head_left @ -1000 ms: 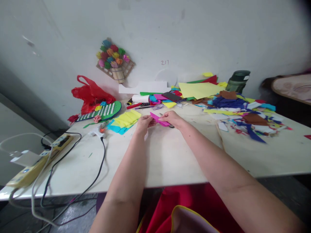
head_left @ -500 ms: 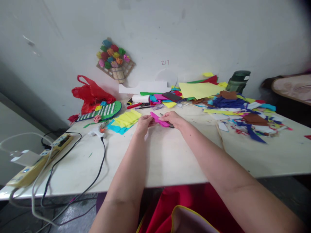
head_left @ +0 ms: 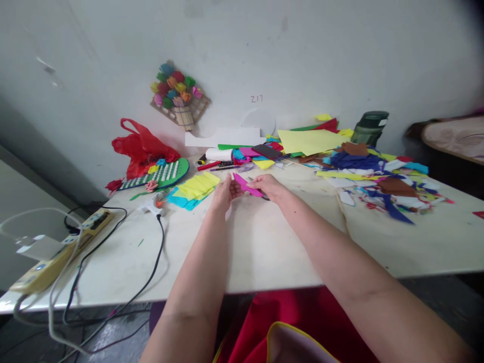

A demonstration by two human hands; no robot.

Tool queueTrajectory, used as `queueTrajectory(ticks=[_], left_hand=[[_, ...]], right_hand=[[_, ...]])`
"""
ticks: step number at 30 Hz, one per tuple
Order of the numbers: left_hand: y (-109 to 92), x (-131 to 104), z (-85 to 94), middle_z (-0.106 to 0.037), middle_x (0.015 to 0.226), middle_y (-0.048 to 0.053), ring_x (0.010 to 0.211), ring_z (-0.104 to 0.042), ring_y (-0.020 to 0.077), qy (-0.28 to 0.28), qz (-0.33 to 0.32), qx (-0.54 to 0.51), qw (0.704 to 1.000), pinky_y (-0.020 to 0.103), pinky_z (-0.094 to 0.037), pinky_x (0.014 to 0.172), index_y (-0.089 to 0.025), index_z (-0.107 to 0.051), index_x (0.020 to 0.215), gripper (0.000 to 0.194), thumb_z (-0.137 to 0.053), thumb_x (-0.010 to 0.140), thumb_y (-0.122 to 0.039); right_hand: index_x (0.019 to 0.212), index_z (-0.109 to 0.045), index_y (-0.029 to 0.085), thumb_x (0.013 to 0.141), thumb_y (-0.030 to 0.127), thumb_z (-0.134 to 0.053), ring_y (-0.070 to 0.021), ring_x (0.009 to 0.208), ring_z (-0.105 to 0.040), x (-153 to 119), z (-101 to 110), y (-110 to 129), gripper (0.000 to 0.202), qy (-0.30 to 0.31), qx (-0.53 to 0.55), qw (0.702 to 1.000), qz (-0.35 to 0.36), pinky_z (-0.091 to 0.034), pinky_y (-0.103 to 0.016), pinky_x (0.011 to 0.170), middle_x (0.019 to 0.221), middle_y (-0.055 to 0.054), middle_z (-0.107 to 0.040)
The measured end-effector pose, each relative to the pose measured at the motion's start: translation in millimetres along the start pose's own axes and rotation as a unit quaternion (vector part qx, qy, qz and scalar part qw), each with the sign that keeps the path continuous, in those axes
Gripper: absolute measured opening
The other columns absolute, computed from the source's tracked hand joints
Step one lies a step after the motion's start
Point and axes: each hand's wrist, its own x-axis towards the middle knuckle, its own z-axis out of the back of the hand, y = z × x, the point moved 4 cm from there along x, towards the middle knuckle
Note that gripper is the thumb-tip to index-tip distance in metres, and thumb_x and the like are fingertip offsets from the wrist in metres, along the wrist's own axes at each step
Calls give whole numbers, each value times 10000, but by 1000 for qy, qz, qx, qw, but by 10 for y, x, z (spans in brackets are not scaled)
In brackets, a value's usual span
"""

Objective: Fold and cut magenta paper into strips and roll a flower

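Observation:
Over the middle of the table, a folded strip of magenta paper (head_left: 245, 185) is pinched between the thumb and fingers of my right hand (head_left: 270, 186). My left hand (head_left: 226, 192) is beside the paper's left end, its thumb raised and its fingers apart, palm turned toward the strip. Whether those fingers still touch the paper I cannot tell. Dark scissors (head_left: 266, 198) show only in part beneath my right hand. Left of my hands lie yellow paper sheets (head_left: 198, 185) on top of blue paper sheets (head_left: 181, 199).
A white glue gun (head_left: 153, 204) and a power strip (head_left: 62, 249) with trailing cables are at left. Behind them stand a red plastic bag (head_left: 138, 146) and a green board (head_left: 177, 174). Paper scraps (head_left: 393, 186) pile up at right, near a dark bottle (head_left: 370, 127).
My left thumb has lifted off the magenta paper and the fingers have spread. My right hand keeps its pinch in nearly the same place.

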Motion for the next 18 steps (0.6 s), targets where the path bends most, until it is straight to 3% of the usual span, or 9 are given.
queueTrajectory(ticks=[3,8,14,18], left_hand=[[6,-1,-21,-609,627,62,570,-583,118,17,-7,6,1000,268,-504,588,-99,-598,698,499,-613,673,-597],[7,-17,-39,-607,653,20,587,-562,85,42,-41,60,996,243,-502,629,-95,-624,714,396,-778,546,-419],[-23,-15,-25,-597,648,1,616,-568,86,33,-77,37,996,253,-507,652,-111,-622,706,353,-766,569,-403],[-47,-14,-36,-613,674,6,625,-584,92,38,-108,26,993,265,-512,663,-120,-627,733,344,-751,595,-409]], right_hand=[[548,-565,136,623,90,-711,-83,386,-488,16,1,-13,170,-5,-4,1000,12,-406,-202,419,424,13,-562],[577,-594,129,626,109,-699,-77,396,-471,9,4,6,117,-16,-77,996,40,-378,-200,411,444,16,-553],[653,-606,136,609,147,-716,-84,503,-520,20,-13,90,118,-31,-142,979,140,-421,-191,476,548,25,-582],[823,-637,135,671,198,-700,-98,554,-575,24,-21,73,176,12,-95,990,107,-460,-195,490,658,-8,-644]])
